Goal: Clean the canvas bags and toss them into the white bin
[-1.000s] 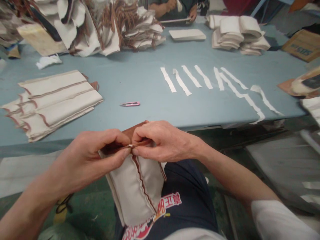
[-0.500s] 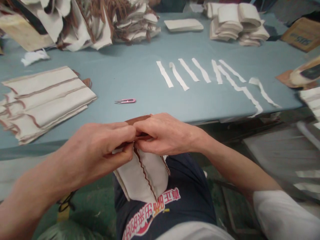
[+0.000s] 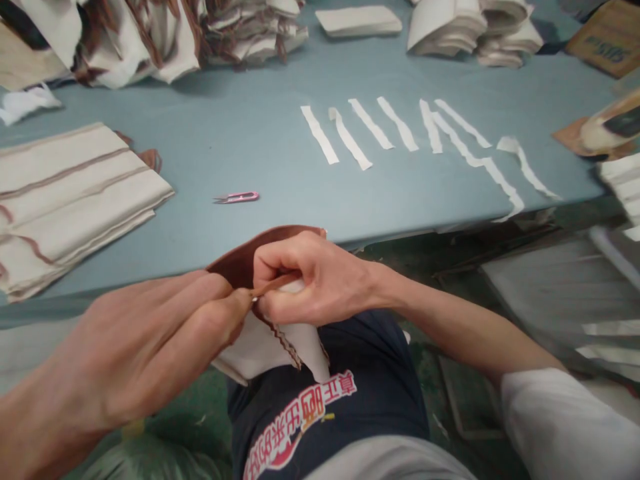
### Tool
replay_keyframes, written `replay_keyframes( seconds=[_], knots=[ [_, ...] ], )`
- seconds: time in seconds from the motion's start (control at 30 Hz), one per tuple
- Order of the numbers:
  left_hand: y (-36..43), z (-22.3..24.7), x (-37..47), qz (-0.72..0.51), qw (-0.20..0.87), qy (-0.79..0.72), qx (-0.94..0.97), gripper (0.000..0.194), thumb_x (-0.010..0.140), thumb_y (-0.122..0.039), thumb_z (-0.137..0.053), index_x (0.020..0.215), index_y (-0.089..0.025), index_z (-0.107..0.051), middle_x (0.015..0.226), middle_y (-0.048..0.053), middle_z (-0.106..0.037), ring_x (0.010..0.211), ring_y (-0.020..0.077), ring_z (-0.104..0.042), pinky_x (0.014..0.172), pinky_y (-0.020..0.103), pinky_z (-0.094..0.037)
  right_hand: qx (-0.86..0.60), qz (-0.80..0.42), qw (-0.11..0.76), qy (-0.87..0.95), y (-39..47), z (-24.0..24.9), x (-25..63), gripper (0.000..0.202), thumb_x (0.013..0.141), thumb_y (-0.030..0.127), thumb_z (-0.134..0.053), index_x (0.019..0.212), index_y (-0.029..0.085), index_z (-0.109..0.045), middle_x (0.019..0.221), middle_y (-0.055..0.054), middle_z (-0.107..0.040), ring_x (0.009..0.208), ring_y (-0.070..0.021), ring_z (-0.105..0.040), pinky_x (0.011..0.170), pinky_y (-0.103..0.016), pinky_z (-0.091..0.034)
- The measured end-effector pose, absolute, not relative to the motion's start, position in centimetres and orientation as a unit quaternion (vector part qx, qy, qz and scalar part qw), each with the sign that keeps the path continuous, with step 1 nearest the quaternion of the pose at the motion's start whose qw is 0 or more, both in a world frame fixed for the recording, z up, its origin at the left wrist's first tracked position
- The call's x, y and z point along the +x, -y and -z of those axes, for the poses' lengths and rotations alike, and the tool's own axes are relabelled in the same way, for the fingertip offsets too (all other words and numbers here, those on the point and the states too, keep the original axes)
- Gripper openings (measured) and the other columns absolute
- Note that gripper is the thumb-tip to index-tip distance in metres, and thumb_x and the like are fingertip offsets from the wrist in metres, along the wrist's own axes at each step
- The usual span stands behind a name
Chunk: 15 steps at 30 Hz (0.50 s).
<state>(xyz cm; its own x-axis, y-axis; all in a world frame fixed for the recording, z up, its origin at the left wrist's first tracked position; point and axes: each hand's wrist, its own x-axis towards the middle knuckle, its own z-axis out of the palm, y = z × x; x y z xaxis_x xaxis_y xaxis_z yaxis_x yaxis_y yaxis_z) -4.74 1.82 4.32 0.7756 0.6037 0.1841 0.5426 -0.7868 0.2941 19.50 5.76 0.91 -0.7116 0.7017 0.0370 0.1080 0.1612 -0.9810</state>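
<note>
A cream fabric piece with brown edging, sewn like a small bag, hangs over my lap at the table's front edge. My left hand is closed on its brown upper edge, thumb and fingers pinched together. Close beside it, my right hand is closed too, gripping a stretch of the same brown edge. Between the two hands the edging runs taut, and behind them the brown inner side opens in a curve. Pink thread snips lie on the table beyond my left hand, touched by neither hand.
On the blue-grey table, several white strips lie to the right. Folded cream pieces with brown seams are stacked at left. Further piles and folded cream pieces stand at the back. A cardboard box is at far right.
My hands have moved slightly apart along the brown edge, which now shows as a wider curve behind them. The view has shifted a little, and the fabric hangs more crumpled.
</note>
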Motion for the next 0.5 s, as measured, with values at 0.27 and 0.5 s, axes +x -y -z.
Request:
replay_keyframes(
  seconds=[0.27, 0.5],
  knots=[
    [-2.7, -2.7, -6.2, -0.162, 0.045, -0.204, 0.964, 0.04, 0.108, -0.02, -0.042, 0.14, -0.032, -0.064, 0.097, 0.004, -0.078, 0.078, 0.0219, -0.07, 0.062, 0.036, -0.052, -0.2, -0.783, 0.261, 0.529, -5.9, 1.0, 19.7, 0.013, 0.077, 0.023, -0.074, 0.077, 0.018, -0.062, 0.064, 0.008, -0.054, 0.059, -0.0082, -0.043, 0.052, -0.022, -0.034],
    [-2.1, -2.0, -6.2, -0.117, 0.027, -0.272, 0.955, 0.062, 0.101, -0.003, -0.031, 0.147, -0.036, -0.055, 0.1, 0.004, -0.079, 0.082, 0.0215, -0.072, 0.068, 0.036, -0.049, -0.271, -0.812, 0.23, 0.463, -5.7, 0.5, 19.2, 0.022, 0.085, 0.008, -0.062, 0.067, 0.02, -0.059, 0.058, 0.005, -0.054, 0.051, -0.0089, -0.04, 0.046, -0.024, -0.028]
  ],
)
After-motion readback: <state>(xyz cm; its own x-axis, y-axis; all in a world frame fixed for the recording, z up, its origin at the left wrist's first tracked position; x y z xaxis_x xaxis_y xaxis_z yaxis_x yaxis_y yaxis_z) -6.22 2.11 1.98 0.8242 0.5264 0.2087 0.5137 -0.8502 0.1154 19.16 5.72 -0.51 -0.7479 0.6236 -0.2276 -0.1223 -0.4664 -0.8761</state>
